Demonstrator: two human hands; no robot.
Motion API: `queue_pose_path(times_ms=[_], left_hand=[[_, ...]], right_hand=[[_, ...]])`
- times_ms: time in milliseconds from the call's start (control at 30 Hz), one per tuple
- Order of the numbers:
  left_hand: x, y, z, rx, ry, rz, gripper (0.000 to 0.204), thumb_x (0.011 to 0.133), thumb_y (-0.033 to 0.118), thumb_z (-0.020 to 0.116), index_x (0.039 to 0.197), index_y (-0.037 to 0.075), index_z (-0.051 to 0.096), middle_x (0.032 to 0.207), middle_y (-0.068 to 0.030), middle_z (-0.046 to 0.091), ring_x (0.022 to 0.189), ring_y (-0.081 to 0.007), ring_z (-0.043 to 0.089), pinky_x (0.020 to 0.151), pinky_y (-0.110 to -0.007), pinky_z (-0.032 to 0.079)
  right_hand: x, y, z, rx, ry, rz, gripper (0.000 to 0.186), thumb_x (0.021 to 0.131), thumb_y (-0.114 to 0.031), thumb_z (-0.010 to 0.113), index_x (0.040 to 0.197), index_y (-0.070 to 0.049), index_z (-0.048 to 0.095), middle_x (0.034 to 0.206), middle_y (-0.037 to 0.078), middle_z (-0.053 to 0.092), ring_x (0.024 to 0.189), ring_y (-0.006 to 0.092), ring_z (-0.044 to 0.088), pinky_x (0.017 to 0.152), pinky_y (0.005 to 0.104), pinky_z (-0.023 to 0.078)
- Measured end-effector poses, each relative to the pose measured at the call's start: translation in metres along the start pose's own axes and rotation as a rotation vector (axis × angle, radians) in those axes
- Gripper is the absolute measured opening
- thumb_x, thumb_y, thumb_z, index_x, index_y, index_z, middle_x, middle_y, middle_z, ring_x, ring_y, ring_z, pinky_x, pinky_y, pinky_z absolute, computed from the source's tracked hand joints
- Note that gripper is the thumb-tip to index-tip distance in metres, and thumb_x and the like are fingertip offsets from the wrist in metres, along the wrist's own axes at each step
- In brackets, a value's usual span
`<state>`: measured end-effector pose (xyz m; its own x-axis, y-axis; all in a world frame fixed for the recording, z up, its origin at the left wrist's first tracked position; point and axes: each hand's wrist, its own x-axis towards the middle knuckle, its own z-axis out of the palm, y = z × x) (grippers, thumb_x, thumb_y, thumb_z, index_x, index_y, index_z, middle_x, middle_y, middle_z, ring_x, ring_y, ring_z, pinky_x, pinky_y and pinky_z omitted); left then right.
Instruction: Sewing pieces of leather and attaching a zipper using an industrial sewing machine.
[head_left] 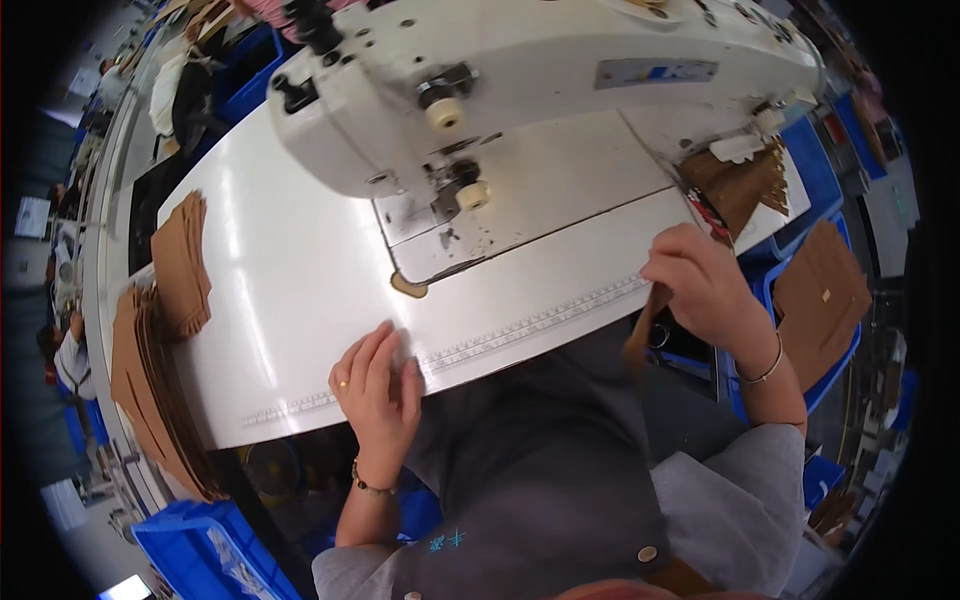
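Note:
My left hand [378, 392] rests near the front edge of the white sewing table [300, 250], fingers stretched out and holding nothing. Under its fingertips runs a ruler strip [530, 332] along that edge. My right hand [703, 292] pinches a piece of brown fabric [642, 335], which hangs down past the table edge; most of it is hidden or blurred. Just beyond this hand lies a red and black tool [708, 214], perhaps thread snips, partly under more brown fabric [735, 185]. A white sewing machine [520, 85] stands across the far side of the table.
Stacks of brown cut pieces [150, 390] sit at the table's left end. To the right, a blue bin [853, 345] holds more brown pieces [822, 295]. Another blue bin [185, 545] stands at lower left. Other people [75, 355] appear far left.

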<state>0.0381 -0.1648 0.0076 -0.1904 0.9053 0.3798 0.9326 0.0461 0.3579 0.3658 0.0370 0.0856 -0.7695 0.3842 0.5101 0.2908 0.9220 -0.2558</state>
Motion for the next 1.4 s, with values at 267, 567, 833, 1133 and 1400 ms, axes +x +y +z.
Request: queue_pose_path(times_ms=[267, 567, 833, 1133, 1400], left_hand=[[0.089, -0.017, -0.006, -0.020, -0.057, 0.088, 0.039, 0.090, 0.016, 0.077, 0.127, 0.006, 0.069, 0.125, -0.0124, 0.069, 0.108, -0.0325, 0.062, 0.094, -0.042, 0.046], [0.168, -0.047, 0.057, -0.193, -0.216, 0.125, 0.030, 0.091, 0.018, 0.073, 0.120, 0.009, 0.072, 0.138, -0.0090, 0.064, 0.131, -0.0410, 0.055, 0.111, -0.057, 0.040], [0.120, -0.034, 0.026, -0.094, -0.125, 0.359, 0.023, 0.090, 0.022, 0.077, 0.109, 0.010, 0.079, 0.128, -0.0083, 0.070, 0.121, -0.0323, 0.062, 0.113, -0.051, 0.040], [0.160, -0.024, 0.066, -0.183, 0.031, 0.062, 0.021, 0.085, 0.027, 0.081, 0.092, 0.007, 0.078, 0.101, -0.0077, 0.066, 0.105, -0.0306, 0.058, 0.099, -0.050, 0.043], [0.130, -0.043, 0.015, 0.012, -0.197, -0.001, 0.015, 0.087, 0.019, 0.079, 0.096, 0.008, 0.075, 0.136, -0.0092, 0.066, 0.133, -0.0323, 0.054, 0.112, -0.055, 0.036]], right_hand=[[0.030, -0.011, 0.094, 0.135, 0.066, -0.196, 0.030, 0.073, -0.007, 0.074, 0.101, -0.006, 0.066, 0.087, 0.006, 0.065, 0.075, 0.0231, 0.065, 0.061, 0.0328, 0.054], [0.039, -0.011, 0.117, 0.105, 0.061, -0.189, 0.026, 0.069, -0.006, 0.075, 0.095, -0.006, 0.072, 0.087, 0.005, 0.068, 0.072, 0.0217, 0.066, 0.059, 0.0317, 0.054], [0.039, -0.010, 0.114, 0.104, 0.016, -0.169, 0.029, 0.068, -0.006, 0.074, 0.097, -0.004, 0.073, 0.088, 0.005, 0.069, 0.072, 0.0221, 0.067, 0.058, 0.0326, 0.054], [0.042, -0.011, 0.116, 0.112, 0.062, -0.195, 0.031, 0.067, -0.003, 0.074, 0.097, -0.003, 0.072, 0.089, 0.006, 0.069, 0.070, 0.0224, 0.066, 0.057, 0.0322, 0.055], [0.041, -0.009, 0.115, 0.122, 0.070, -0.197, 0.031, 0.066, -0.003, 0.073, 0.098, -0.003, 0.072, 0.088, 0.007, 0.069, 0.069, 0.0222, 0.066, 0.056, 0.0319, 0.053]])
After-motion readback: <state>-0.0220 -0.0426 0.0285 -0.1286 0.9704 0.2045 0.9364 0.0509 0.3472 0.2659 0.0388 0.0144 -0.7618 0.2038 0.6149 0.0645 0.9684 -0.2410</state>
